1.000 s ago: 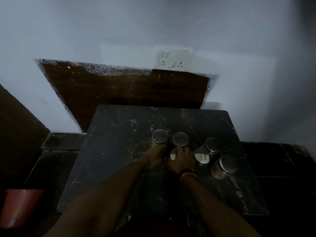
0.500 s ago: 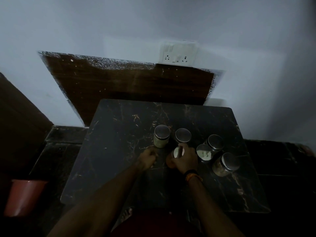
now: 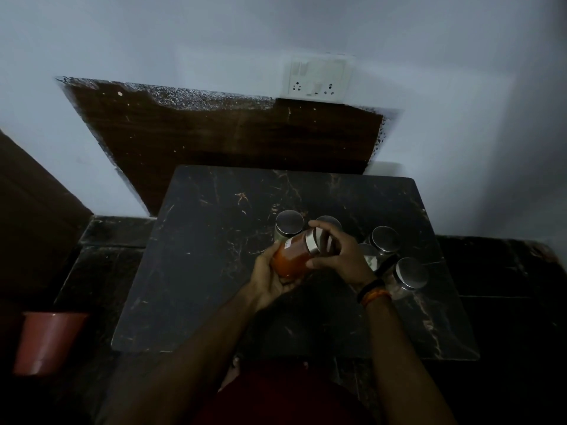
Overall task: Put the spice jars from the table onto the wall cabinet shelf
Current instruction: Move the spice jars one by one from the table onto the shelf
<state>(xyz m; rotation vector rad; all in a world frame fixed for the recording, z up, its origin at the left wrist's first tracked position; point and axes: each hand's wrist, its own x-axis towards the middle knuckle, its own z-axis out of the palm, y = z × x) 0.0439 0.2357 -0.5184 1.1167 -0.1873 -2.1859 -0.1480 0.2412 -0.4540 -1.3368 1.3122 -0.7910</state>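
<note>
Both arms reach forward over the black marble table [image 3: 199,271]. Left hand [image 3: 270,280], palm up, cradles the tilted orange spice jar [image 3: 293,256] from below, fingers curled round it. Right hand [image 3: 340,256] pinches its steel lid [image 3: 313,242]. Jar is held above the table, other jars [image 3: 385,240] behind.

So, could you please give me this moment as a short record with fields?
setting: dark marble table against a pale wall, socket plate above
held item: jar of orange-red spice, steel lid on, tilted, lifted off the table
left hand: cradles the jar's body from below
right hand: fingers curled round the lid end
jars on table: five steel-lidded jars, one just behind the hands, one nearest the right edge
cabinet shelf: not in view
nearby: red bucket on the floor at left
</note>
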